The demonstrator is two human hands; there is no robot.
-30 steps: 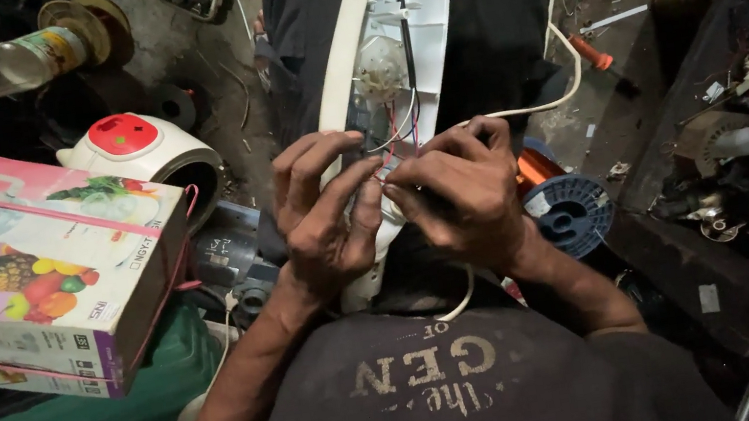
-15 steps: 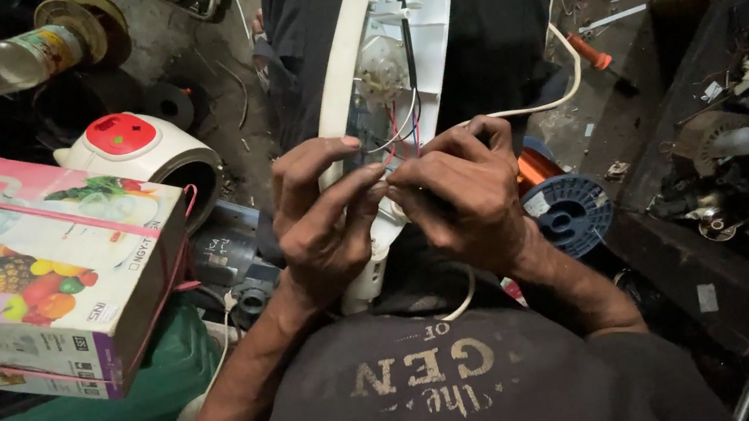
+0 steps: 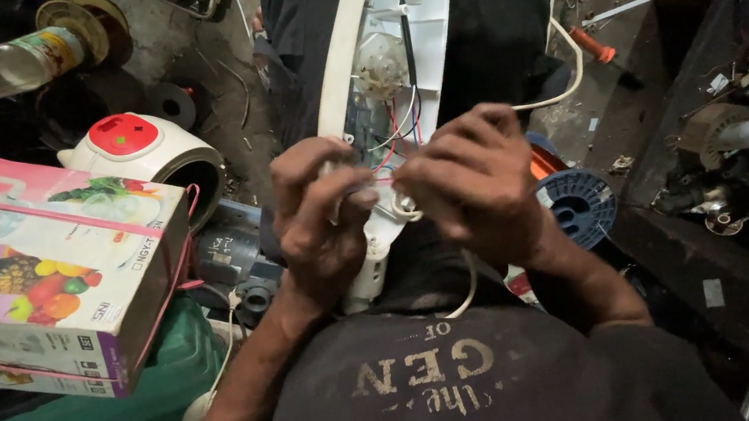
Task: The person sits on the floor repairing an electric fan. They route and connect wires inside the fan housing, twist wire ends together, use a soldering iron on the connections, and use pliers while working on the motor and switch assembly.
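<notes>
Your left hand (image 3: 321,214) and right hand (image 3: 475,186) are both clenched on the thin wires (image 3: 389,144) at the open end of the white casing (image 3: 390,50), which lies lengthwise across your lap. Fingertips nearly meet over the wires. A white cord (image 3: 562,74) runs off to the right. Pink box (image 3: 26,263) sits at left, blue spool (image 3: 579,202) just beside your right wrist.

Two hands (image 3: 326,218), one white housing (image 3: 387,30), one box (image 3: 26,263), one bottle (image 3: 7,67)
</notes>
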